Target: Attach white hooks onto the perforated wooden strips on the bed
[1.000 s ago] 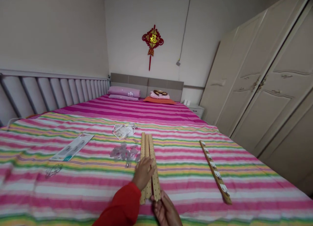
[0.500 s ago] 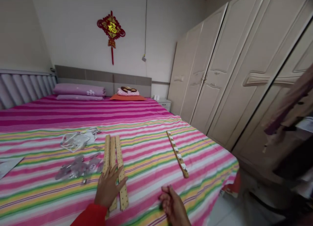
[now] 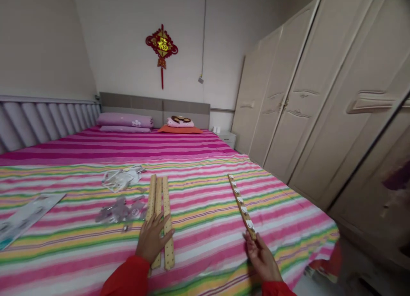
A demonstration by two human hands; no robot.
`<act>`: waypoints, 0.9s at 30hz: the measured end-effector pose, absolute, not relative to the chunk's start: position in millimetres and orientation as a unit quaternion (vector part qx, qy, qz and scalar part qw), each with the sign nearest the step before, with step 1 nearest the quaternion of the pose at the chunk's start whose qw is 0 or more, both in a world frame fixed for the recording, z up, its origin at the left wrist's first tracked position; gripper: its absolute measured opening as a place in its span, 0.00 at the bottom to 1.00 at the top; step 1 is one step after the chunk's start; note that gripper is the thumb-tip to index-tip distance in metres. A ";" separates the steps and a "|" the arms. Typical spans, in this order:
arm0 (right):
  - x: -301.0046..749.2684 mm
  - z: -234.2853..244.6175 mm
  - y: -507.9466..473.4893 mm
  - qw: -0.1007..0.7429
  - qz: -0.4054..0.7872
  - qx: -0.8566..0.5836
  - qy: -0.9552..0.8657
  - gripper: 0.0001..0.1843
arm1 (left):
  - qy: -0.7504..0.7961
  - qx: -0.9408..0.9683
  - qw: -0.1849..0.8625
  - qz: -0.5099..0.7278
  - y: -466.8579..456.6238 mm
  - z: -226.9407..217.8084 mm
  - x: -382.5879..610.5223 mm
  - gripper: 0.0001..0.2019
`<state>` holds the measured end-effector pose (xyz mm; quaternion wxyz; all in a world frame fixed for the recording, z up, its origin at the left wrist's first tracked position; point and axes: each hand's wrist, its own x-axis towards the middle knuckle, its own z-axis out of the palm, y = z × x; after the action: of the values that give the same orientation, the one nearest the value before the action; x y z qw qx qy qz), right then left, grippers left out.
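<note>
Three narrow wooden strips with holes [image 3: 169, 244] lie side by side on the striped sheet. My left hand [image 3: 153, 238] rests flat over their lower half, fingers spread, and hides part of them. Off to the right is a slim wooden strip carrying a row of white pieces [image 3: 242, 208], perhaps hooks. My right hand [image 3: 261, 255] has its fingers closed around the near end of that strip, which lies along the sheet. Left of the holed strips are small clear plastic bags [image 3: 120, 210] with a small metallic piece [image 3: 125, 228] beside them.
Farther back lie more clear and white packets [image 3: 123, 178]. A long flat plastic package [image 3: 28, 215] is at the left. Pillows [image 3: 124, 120] sit by the headboard [image 3: 131, 101]. A wardrobe [image 3: 297, 116] lines the right side, past the bed's edge.
My right hand has moved forward and taken hold of the near end of the strip with white pieces. My left hand stays on the holed strips. The view has swung left.
</note>
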<state>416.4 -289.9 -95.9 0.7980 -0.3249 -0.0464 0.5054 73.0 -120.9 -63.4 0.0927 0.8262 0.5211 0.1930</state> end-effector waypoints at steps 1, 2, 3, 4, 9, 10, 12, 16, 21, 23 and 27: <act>418.2 -96.6 -290.8 0.785 0.534 -0.314 -0.025 0.05 | 0.522 0.825 0.095 0.194 -122.1 -62.0 73.2 0.26; 419.0 -96.7 -292.1 0.775 0.553 -0.304 -0.018 0.06 | 0.522 0.825 0.097 0.195 -123.0 -60.9 73.3 0.26; 418.6 -96.5 -293.7 0.768 0.568 -0.297 -0.014 0.06 | 0.522 0.824 0.099 0.197 -123.7 -60.1 73.2 0.26; 416.9 -96.1 -295.5 0.763 0.578 -0.290 -0.020 0.07 | 0.521 0.824 0.102 0.200 -124.3 -59.6 73.0 0.26; 390.0 -95.5 -305.0 0.753 0.593 -0.282 -0.043 0.10 | 0.515 0.820 0.116 0.220 -127.6 -59.0 70.6 0.25; 381.9 -95.6 -306.5 0.754 0.592 -0.281 -0.045 0.10 | 0.515 0.819 0.118 0.225 -128.6 -59.1 69.8 0.25; 364.7 -95.2 -308.7 0.756 0.592 -0.274 -0.052 0.11 | 0.513 0.816 0.123 0.234 -130.9 -59.7 67.9 0.24; 330.0 -89.5 -308.6 0.749 0.608 -0.258 -0.047 0.13 | 0.506 0.813 0.147 0.246 -138.8 -62.3 63.2 0.22; 286.4 -71.7 -296.6 0.715 0.649 -0.249 -0.069 0.11 | 0.509 0.783 0.197 0.299 -156.1 -58.3 61.0 0.21; 267.1 -62.0 -288.1 0.704 0.660 -0.253 -0.075 0.12 | 0.508 0.749 0.240 0.352 -163.4 -52.0 63.0 0.23; 225.8 -43.7 -267.4 0.688 0.672 -0.252 -0.105 0.12 | 0.472 0.632 0.445 0.423 -173.4 -38.4 74.2 0.31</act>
<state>225.8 -267.4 -43.7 0.6884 -0.2522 -0.1055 0.6718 74.2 -173.4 -38.4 0.4454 0.6321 0.4725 0.4229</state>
